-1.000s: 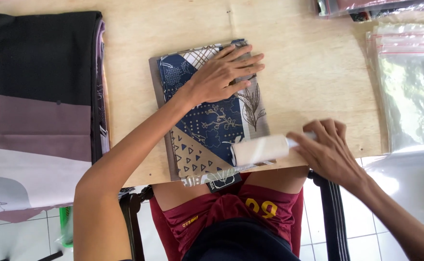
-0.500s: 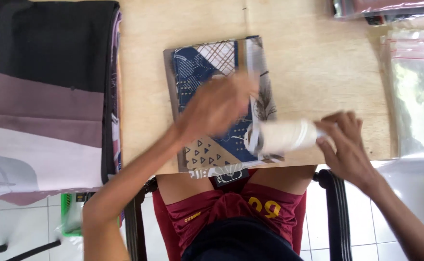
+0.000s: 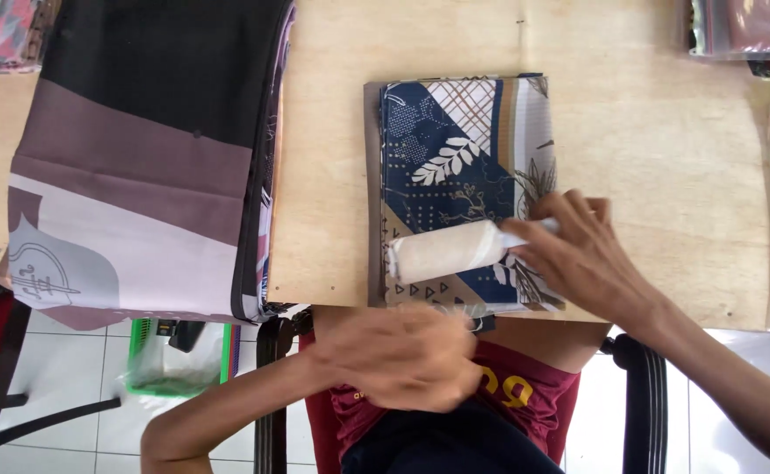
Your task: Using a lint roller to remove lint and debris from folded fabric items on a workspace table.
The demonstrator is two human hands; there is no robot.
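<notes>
the left hand [image 3: 402,355] hangs blurred over the lap, off the surface [image 3: 648,167], fingers loosely open, holding nothing. farther up, the right hand [image 3: 582,254] grips a white lint roller [image 3: 444,250] lying across the folded patterned cloth [image 3: 464,167]. dark fabric stack [image 3: 157,132] lies far left.

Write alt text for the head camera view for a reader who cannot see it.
The right hand holds a white lint roller on a folded navy patterned cloth lying on a wooden table. The left hand, blurred, is off the cloth near the table's front edge. A stack of dark and mauve fabric lies to the left.
</notes>
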